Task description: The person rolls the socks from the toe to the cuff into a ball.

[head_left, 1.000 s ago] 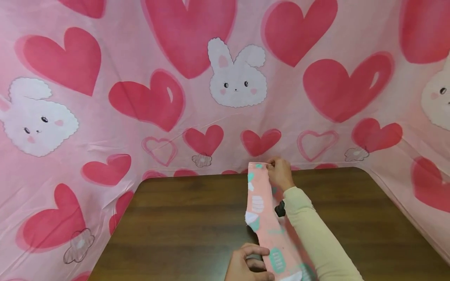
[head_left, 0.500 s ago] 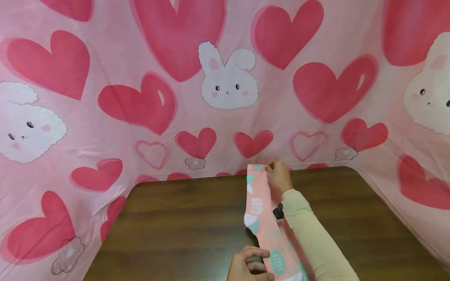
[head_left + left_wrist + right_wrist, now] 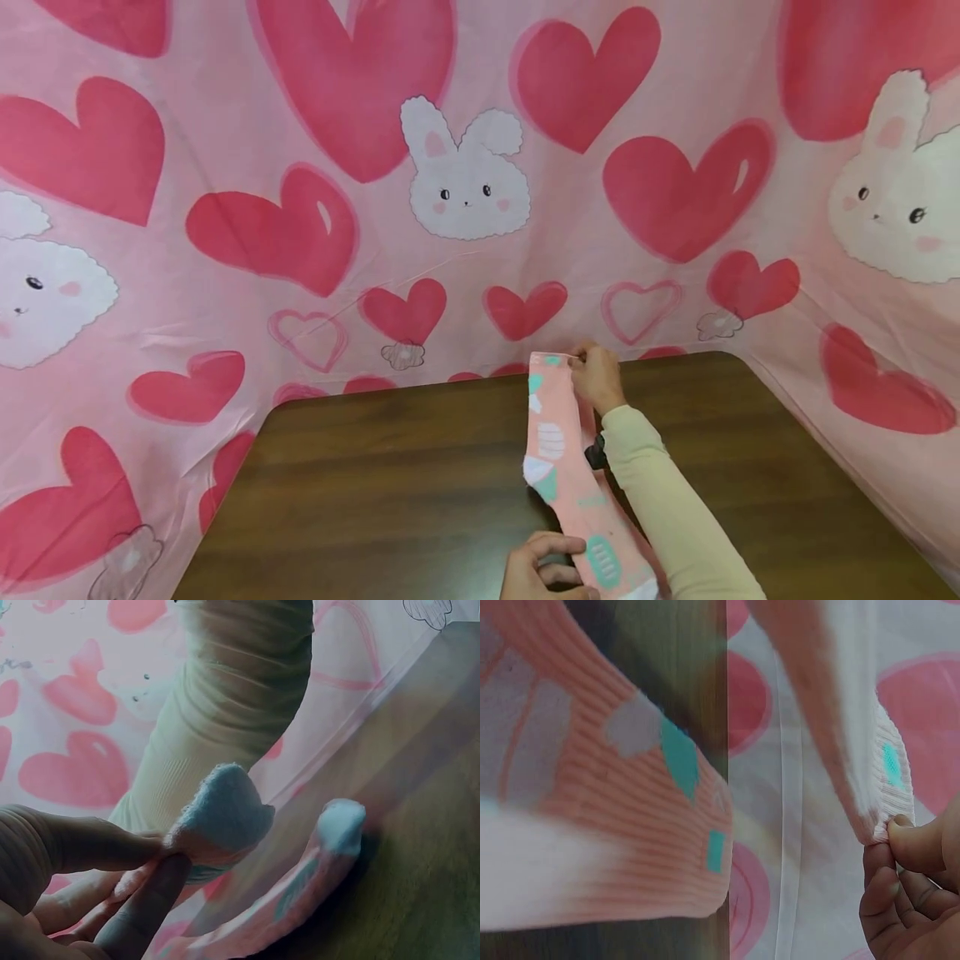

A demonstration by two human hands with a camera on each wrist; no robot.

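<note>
A pink sock [image 3: 573, 492] with white and mint patches stretches lengthwise over the table, cuff away from me. My left hand [image 3: 542, 571] holds its near part by the left edge. At the far end my right hand [image 3: 598, 375] pinches the cuff's right corner. In the left wrist view thumb and finger pinch the fabric beside a white toe [image 3: 225, 810]; a second pink sock's toe [image 3: 341, 825] lies lower, by the table. The right wrist view has a pinched cuff [image 3: 894, 780] and, apart from it, a broad ribbed cuff [image 3: 682, 802]. Which sock is which between views I cannot tell.
The dark wooden table [image 3: 390, 475] has rounded far corners. Pink cloth [image 3: 570, 217] printed with hearts and rabbits hangs behind it and at both sides. A small black object [image 3: 596, 452] sits at the right sleeve's cuff [image 3: 633, 421].
The head view has turned slightly right, so the backdrop slides left. Both hands keep their hold on the sock, which has barely moved.
</note>
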